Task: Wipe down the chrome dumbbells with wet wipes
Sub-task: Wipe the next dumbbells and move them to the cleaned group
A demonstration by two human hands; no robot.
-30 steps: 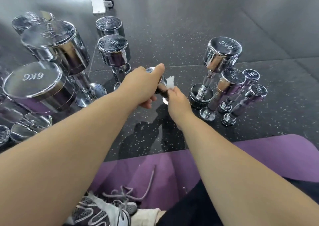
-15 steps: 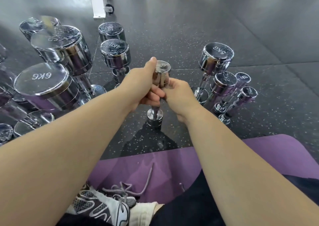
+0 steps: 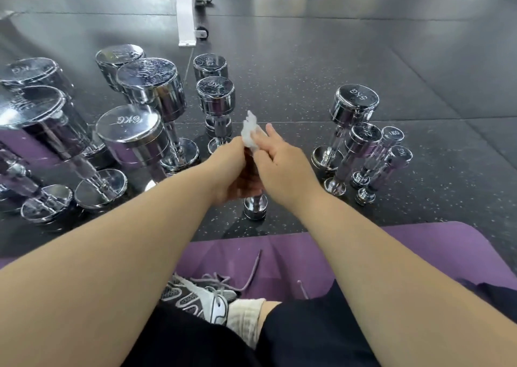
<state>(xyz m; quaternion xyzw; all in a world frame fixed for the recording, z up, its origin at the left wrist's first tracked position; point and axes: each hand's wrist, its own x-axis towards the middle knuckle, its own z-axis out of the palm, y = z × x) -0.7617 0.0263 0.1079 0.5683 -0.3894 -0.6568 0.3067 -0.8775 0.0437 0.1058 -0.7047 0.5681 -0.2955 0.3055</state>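
Fingers (image 3: pixel 240 190) of the left hand (image 3: pixel 232 170) curl round the bar of a small dumbbell (image 3: pixel 254 207) and hold it. The dumbbell stands up straight with its bottom end on the dark floor (image 3: pixel 307 58), just past the edge of the purple mat (image 3: pixel 321 243). Its top end is hidden by the hands.

The right hand (image 3: pixel 279 162) is up at the top end. Its fingers (image 3: pixel 264 137) pinch a white wipe (image 3: pixel 249 133) there, and one finger sticks out straight past it. The wipe is all scrunched up, and a bit of it pokes up above the hands. The two hands touch each other.

On the left, many big shiny weights stand on end, close together. One of them is the 6KG weight (image 3: pixel 128 131). Two middle-size ones stand just behind the hands, one behind the other.

On the right, four more stand in a row. The 5KG weight (image 3: pixel 354 106) is the biggest. Next to it is a smaller one, then two thin ones marked 1KG. The nearest of these four is close to the right hand but does not touch it.

Down low, a shoe (image 3: pixel 195 296) with loose laces rests on the mat. A white sock (image 3: pixel 246 315) shows beside it.
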